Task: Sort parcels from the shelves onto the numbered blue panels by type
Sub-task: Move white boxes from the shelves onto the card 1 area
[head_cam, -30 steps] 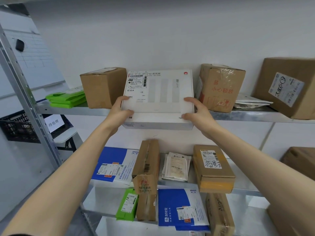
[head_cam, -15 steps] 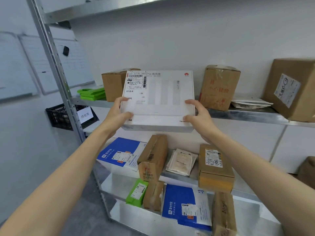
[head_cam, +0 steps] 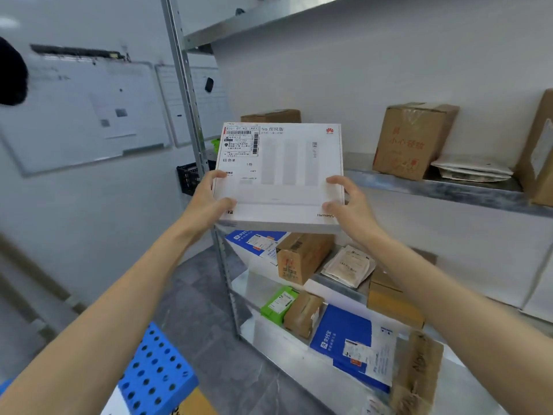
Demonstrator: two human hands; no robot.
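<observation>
From the head camera, one flat white box (head_cam: 281,175) is held in the air in front of the metal shelves (head_cam: 434,190), level with the upper tier and seemingly clear of its edge, though the box hides that spot. The left hand (head_cam: 206,202) grips the near left corner and the right hand (head_cam: 350,205) the near right corner. Each has its thumb on the top face and its fingers wrapped round the side edge. Two hands on opposite corners suit a wide, thin box: it stays steady, and it tilts so the shipping label faces the person, probably so its type can be read.

One blue panel (head_cam: 155,372), full of round holes, shows at the lower left, well apart from the box. No number can be made out on it.

On the upper tier I count three brown boxes: one behind the white box (head_cam: 270,115), one to the right (head_cam: 413,139) and one at the frame's edge (head_cam: 538,151), with a small pile of white mailers (head_cam: 472,170) between the last two. Lower down are two blue envelopes (head_cam: 257,239) (head_cam: 350,345) and one green packet (head_cam: 279,304).
</observation>
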